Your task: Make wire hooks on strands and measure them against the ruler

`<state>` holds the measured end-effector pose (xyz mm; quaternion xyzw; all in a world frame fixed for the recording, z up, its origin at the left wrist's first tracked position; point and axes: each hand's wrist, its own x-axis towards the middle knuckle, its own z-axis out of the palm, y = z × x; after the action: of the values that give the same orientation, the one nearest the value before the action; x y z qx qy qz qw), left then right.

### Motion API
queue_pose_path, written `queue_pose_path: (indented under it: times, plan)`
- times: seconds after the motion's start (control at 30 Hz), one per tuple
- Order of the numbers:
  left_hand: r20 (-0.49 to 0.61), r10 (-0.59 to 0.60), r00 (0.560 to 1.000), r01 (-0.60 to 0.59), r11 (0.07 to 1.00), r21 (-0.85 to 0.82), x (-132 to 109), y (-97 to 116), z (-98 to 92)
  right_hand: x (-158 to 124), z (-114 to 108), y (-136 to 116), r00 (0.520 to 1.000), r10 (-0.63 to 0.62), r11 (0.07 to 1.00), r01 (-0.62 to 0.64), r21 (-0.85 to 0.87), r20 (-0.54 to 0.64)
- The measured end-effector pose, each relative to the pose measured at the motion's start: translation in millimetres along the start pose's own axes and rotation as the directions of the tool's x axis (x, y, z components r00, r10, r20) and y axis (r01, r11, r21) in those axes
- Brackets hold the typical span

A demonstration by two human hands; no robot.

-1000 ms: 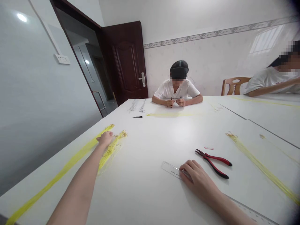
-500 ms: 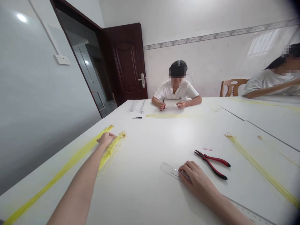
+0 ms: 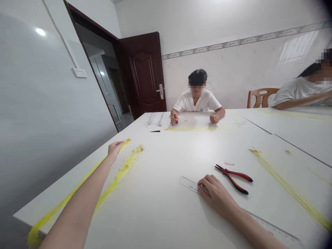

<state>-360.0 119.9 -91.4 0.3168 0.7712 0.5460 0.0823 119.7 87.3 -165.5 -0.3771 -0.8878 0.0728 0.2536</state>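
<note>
My left hand (image 3: pixel 114 150) is over the far end of the left bundle of thin yellow strands (image 3: pixel 77 185). Its fingers are pressed together at the bundle; what is between them is hidden. Just right of it lies a second yellow bundle (image 3: pixel 118 178), with brownish ends at its far tip. My right hand (image 3: pixel 214 192), fingers curled, presses on a clear plastic ruler (image 3: pixel 188 184) lying on the table. The ruler emerges again beneath my forearm. Pliers with red and black handles (image 3: pixel 234 178) lie apart from this hand, to its right, jaws pointing away.
A small red-edged piece (image 3: pixel 229 164) lies behind the pliers. Another yellow bundle (image 3: pixel 287 183) runs along the right. Across the white table (image 3: pixel 166 211) a co-worker (image 3: pixel 198 100) holds a dark and red tool, near a black pointed item (image 3: pixel 155 131). Another person (image 3: pixel 306 91) sits far right.
My left hand has moved left, from beside the right-hand yellow bundle to the end of the left one. My right hand stays on the ruler. The view has shifted slightly.
</note>
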Motion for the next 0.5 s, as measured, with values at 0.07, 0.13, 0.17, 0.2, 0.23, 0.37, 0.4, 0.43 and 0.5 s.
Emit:
queue_pose_path:
  times: [0.07, 0.13, 0.17, 0.2, 0.23, 0.37, 0.4, 0.43, 0.5]
  plan:
    - [0.037, -0.030, 0.999, 0.030, 1.000, -0.005, -4.8, 1.3, -5.0, -0.9, 0.2, 0.2, 1.000, -0.003, 1.000, 0.003, -0.002, -0.009]
    - [0.065, -0.052, 0.997, 0.052, 0.999, -0.009, -10.3, 2.9, -11.1, -1.7, 0.7, 0.3, 1.000, -0.007, 1.000, 0.007, -0.002, -0.019]
    - [0.075, -0.059, 0.995, 0.060, 0.998, -0.011, -13.2, 4.2, -14.5, -2.1, 0.9, 0.3, 1.000, -0.009, 1.000, 0.009, -0.002, -0.026]
    - [0.083, -0.064, 0.994, 0.065, 0.998, -0.013, -16.2, 5.7, -18.1, -2.5, 1.1, 0.1, 0.999, -0.011, 1.000, 0.011, -0.002, -0.033]
    - [0.089, -0.068, 0.994, 0.069, 0.998, -0.014, -19.0, 7.6, -21.6, -2.8, 1.1, 0.0, 0.999, -0.012, 1.000, 0.012, -0.002, -0.040]
    - [0.108, -0.080, 0.991, 0.083, 0.996, -0.023, -28.2, 16.7, -32.8, -4.4, 0.2, -0.8, 0.998, -0.022, 1.000, 0.022, -0.002, -0.060]
    - [0.111, -0.085, 0.990, 0.088, 0.996, -0.026, -29.6, 18.9, -34.5, -4.7, -0.1, -0.9, 0.998, -0.024, 1.000, 0.024, -0.002, -0.062]
    - [0.114, -0.090, 0.989, 0.094, 0.995, -0.029, -30.6, 20.9, -35.8, -5.1, -0.3, -1.0, 0.998, -0.026, 1.000, 0.026, -0.002, -0.065]
    - [0.112, -0.104, 0.988, 0.108, 0.994, -0.030, -31.5, 24.3, -37.3, -5.7, -0.3, -1.0, 0.997, -0.028, 1.000, 0.028, -0.004, -0.069]
